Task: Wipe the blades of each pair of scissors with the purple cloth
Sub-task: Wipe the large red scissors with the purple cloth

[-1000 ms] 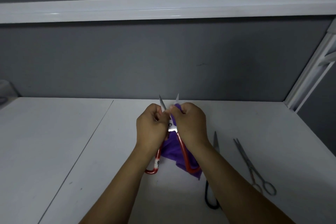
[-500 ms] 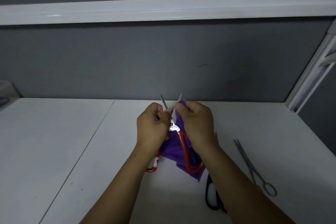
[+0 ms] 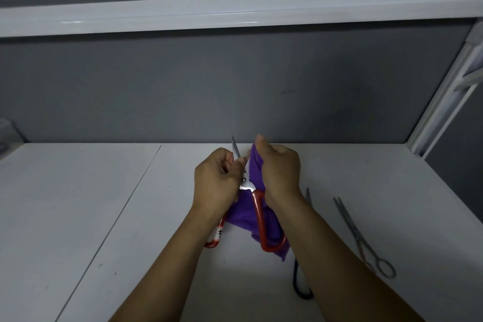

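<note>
Fingers of the left hand [image 3: 217, 180], mid-frame, are curled round the red-handled scissors [image 3: 259, 217] near the pivot, blades apart. Right hand [image 3: 279, 169] pinches the purple cloth [image 3: 254, 169] over one blade. Black-handled scissors [image 3: 308, 197] and silver scissors [image 3: 358, 235] lie lower right.

At the middle of the bench [image 3: 78, 217], my left grip [image 3: 217, 180] and right grip [image 3: 281, 170] hold the central scissors [image 3: 257, 213], tips pointing away from me, with the cloth [image 3: 254, 172] over the right blade. To their right lie the inner scissors [image 3: 296, 285], partly under my forearm, then the outer scissors [image 3: 355, 233].
</note>
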